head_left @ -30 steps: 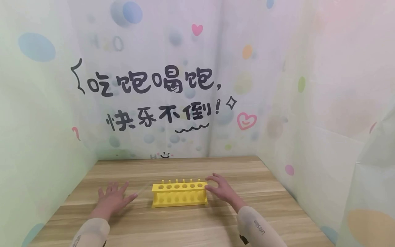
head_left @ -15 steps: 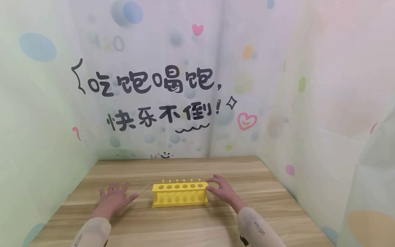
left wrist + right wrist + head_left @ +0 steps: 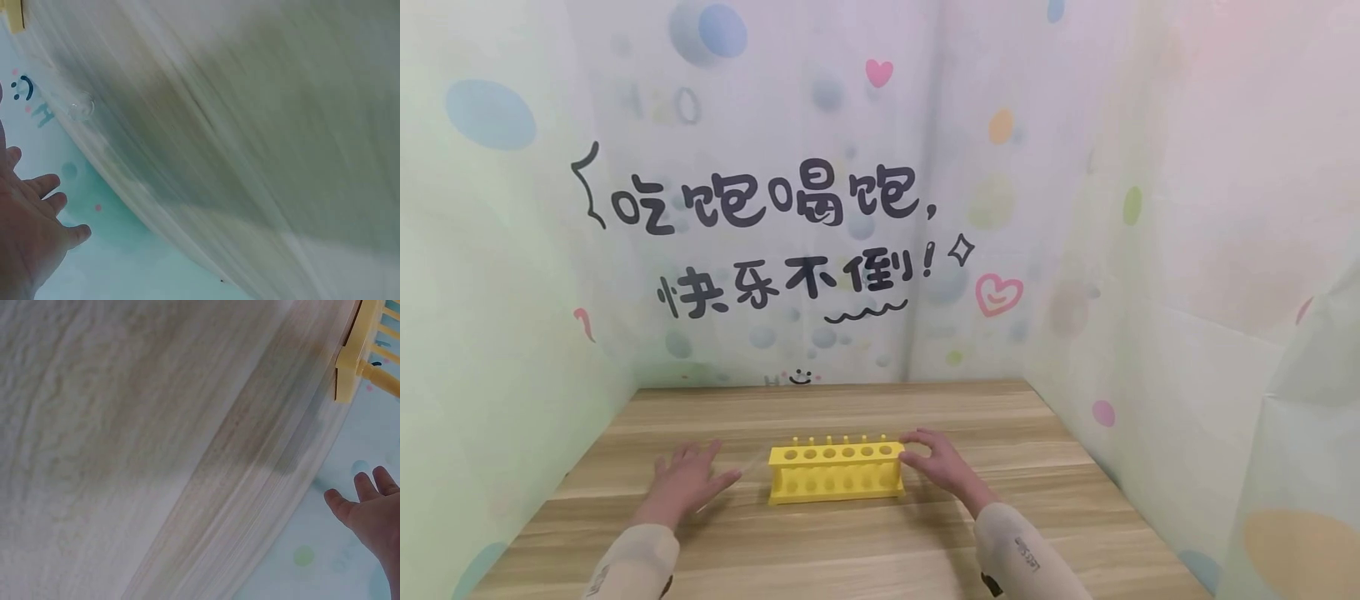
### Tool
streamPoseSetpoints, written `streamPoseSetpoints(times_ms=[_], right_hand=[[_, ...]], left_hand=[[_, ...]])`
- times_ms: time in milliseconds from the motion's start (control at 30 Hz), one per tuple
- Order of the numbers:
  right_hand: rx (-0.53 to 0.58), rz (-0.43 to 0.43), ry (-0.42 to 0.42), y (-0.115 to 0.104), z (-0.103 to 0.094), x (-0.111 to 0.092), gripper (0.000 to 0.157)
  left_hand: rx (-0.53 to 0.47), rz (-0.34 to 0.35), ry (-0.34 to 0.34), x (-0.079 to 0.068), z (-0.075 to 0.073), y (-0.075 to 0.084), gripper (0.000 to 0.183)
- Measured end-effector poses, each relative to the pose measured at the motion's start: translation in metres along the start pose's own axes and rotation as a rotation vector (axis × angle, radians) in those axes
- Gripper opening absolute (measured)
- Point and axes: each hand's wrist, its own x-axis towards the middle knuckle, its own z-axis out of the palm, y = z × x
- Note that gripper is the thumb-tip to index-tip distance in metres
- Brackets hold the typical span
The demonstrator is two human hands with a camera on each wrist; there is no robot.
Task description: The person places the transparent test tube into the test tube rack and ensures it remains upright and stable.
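A yellow test tube rack (image 3: 837,479) with a row of round holes and short pegs behind stands upright on the table. At its right end, the thumb and a finger of my right hand (image 3: 940,461) lie either side of the top plate and seem to pinch it. My left hand (image 3: 688,483), fingers spread, hovers over the table left of the rack and holds nothing. Between that hand and the rack lies a clear tube (image 3: 81,107), its rounded end showing in the left wrist view. In the head view it is barely visible.
The wood-grain table (image 3: 850,550) runs back to a printed wall sheet (image 3: 820,100) with dark lettering. More sheets hang close along the left and right sides.
My left hand has shifted slightly right, toward the clear tube and the rack. The right hand stays at the rack's end, its upper fingers slightly lower. The rack has not moved.
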Motion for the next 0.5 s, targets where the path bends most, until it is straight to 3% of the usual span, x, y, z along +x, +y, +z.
streamPoseSetpoints(times_ms=[267, 500], right_hand=[[0.024, 0.030, -0.019, -0.002, 0.000, -0.001, 0.037], [0.030, 0.021, -0.027, -0.003, 0.000, -0.004, 0.039]], left_hand=[[-0.004, 0.012, 0.045, 0.010, 0.011, 0.007, 0.079], [-0.038, -0.009, 0.020, 0.015, 0.016, 0.014, 0.074]])
